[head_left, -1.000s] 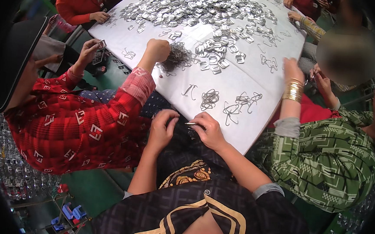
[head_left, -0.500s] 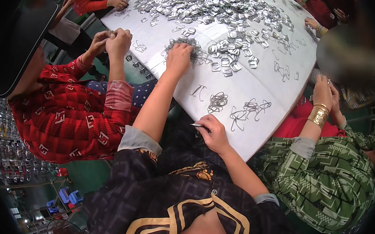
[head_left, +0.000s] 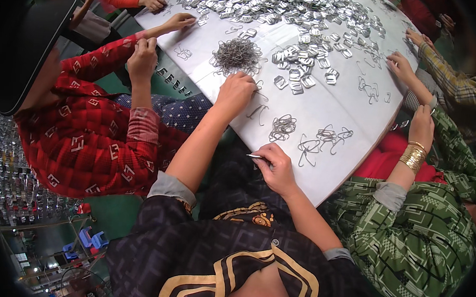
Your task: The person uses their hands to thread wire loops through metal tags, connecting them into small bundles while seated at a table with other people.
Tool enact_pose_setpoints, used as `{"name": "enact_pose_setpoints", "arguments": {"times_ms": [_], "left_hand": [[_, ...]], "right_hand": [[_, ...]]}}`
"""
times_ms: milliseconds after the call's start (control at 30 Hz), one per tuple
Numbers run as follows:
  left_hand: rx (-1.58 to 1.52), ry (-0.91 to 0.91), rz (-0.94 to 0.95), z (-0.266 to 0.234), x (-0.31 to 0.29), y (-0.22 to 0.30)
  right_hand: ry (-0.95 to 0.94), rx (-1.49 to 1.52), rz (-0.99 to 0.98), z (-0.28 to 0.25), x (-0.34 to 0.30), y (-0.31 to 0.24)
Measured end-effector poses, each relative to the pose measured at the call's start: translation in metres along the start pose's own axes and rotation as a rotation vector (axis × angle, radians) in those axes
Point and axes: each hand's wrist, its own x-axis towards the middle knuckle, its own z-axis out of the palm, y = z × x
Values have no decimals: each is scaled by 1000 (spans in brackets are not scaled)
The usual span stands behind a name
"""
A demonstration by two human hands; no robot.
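My left hand point(head_left: 236, 96) is just on the near side of a tangled pile of bent wire pieces point(head_left: 236, 54), its fingers curled together in a pinch. What lies between those fingertips is hidden; a thin wire shows right beside them. At the table's near edge my right hand point(head_left: 275, 165) grips a small flat metal buckle point(head_left: 254, 155), whose bright edge sticks out past the thumb and fingers. Between my hands and a little to the right lie a small heap of bent wires point(head_left: 282, 128) and some looser wire hooks point(head_left: 326, 138).
A large heap of metal buckles point(head_left: 281, 5) covers the far part of the white table point(head_left: 307, 106), with a smaller cluster point(head_left: 304, 67) closer in. A person in a red sleeve point(head_left: 103, 56) sits at my left, one in green point(head_left: 420, 227) at my right. Others work at the far edges.
My left hand has drawn back from the wire pile toward me, and its fingers have closed. My right hand keeps the buckle. The person at left now reaches over the table.
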Motion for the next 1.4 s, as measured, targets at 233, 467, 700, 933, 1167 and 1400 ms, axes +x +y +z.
{"name": "enact_pose_setpoints", "arguments": {"times_ms": [233,467,700,933,1167,1400], "left_hand": [[-75,137,-102,-18,-21,-3],[121,-9,242,3,4,20],[261,-151,79,5,14,34],[-518,146,-442,-37,-32,45],[-1057,38,-493,-55,-117,86],[-773,159,-413,-32,-128,101]], "right_hand": [[-1,-9,5,-1,2,-2],[-3,-33,-14,-2,1,-4],[7,-70,-44,-3,2,-1],[29,-69,-27,-3,1,3],[67,-72,-36,-4,1,9],[54,-45,-9,-4,1,11]]}}
